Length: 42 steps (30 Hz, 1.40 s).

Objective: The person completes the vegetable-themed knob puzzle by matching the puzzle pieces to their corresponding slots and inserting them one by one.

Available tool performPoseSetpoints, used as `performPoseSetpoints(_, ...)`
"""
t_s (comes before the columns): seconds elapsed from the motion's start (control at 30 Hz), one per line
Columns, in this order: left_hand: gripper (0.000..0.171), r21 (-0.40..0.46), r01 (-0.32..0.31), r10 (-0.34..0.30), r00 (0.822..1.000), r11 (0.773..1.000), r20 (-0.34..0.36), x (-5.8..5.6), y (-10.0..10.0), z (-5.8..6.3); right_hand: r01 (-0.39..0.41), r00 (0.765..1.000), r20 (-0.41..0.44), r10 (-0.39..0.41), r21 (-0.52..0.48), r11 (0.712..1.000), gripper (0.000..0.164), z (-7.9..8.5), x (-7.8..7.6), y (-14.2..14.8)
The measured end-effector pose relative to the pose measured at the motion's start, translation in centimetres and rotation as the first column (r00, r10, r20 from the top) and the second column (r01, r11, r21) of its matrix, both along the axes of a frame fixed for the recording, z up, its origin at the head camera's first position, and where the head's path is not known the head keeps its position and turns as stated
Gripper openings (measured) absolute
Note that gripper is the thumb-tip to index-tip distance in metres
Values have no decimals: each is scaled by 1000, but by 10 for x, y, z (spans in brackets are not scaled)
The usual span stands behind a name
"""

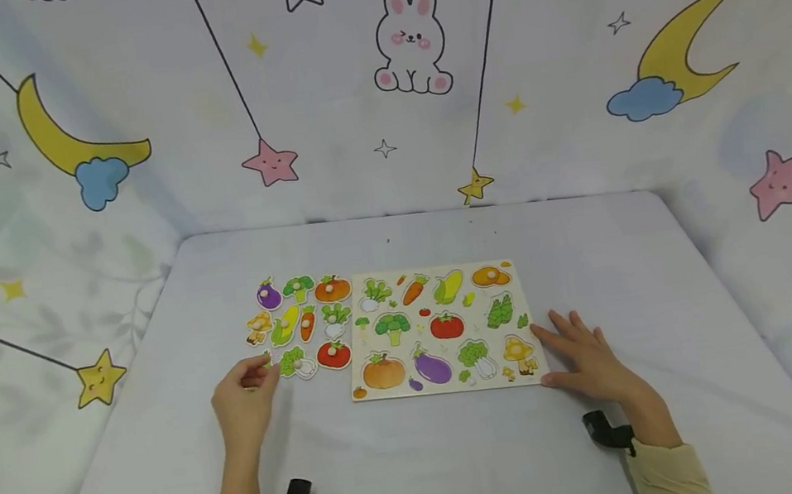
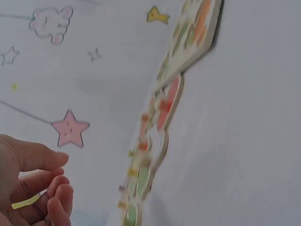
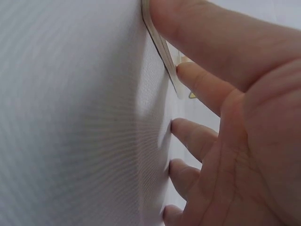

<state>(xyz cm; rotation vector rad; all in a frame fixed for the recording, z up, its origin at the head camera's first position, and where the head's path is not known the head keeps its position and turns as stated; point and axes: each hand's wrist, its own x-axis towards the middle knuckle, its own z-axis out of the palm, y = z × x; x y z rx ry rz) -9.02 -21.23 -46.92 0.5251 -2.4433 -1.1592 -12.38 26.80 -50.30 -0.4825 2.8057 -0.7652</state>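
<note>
My left hand point(image 1: 245, 396) hovers beside the lower left of a group of vegetable puzzle pieces, its fingers loosely bent. No piece shows between its thumb and fingers in the left wrist view. A bok choy piece point(image 1: 297, 363) lies just right of its fingertips, and a green bit of another piece shows behind them. At the right end of the vegetable puzzle board point(image 1: 438, 279), my right hand point(image 1: 591, 359) spreads its fingers. Its thumb and index finger point(image 3: 197, 82) touch the board's edge; the other fingertips rest on the cloth.
Nearby lie eggplant point(image 1: 269, 295), broccoli point(image 1: 299, 287), pumpkin point(image 1: 332, 290), mushroom point(image 1: 259, 328), corn point(image 1: 285, 327), carrot point(image 1: 308, 324), radish point(image 1: 334, 320) and tomato point(image 1: 333, 355) pieces with knobs. A white cloth point(image 1: 454, 456) covers the table, and a patterned curtain point(image 1: 347, 103) stands behind.
</note>
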Motion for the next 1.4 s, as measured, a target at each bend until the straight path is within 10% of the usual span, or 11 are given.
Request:
performPoseSetpoints(0.17, 31, -26, -101, 102, 992, 995, 75, -1, -30, -18, 11, 1000, 3, -11, 4, 1000, 78, 1, 1, 3)
performPoseSetpoints(0.57, 21, -122, -24, 39, 992, 992, 124, -14, -42, -47, 6, 1000, -10, -6, -4, 1000, 79, -2, 0, 5)
performPoseSetpoints(1.13, 14, -206, -9, 23, 998, 979, 63, -11, -45, -46, 15, 1000, -6, -15, -4, 1000, 78, -6, 0, -1)
performPoseSetpoints(1.4, 12, -212, -14, 0, 998, 977, -70, -13, -27, -19, 15, 1000, 0, -15, 6, 1000, 79, -5, -1, 0)
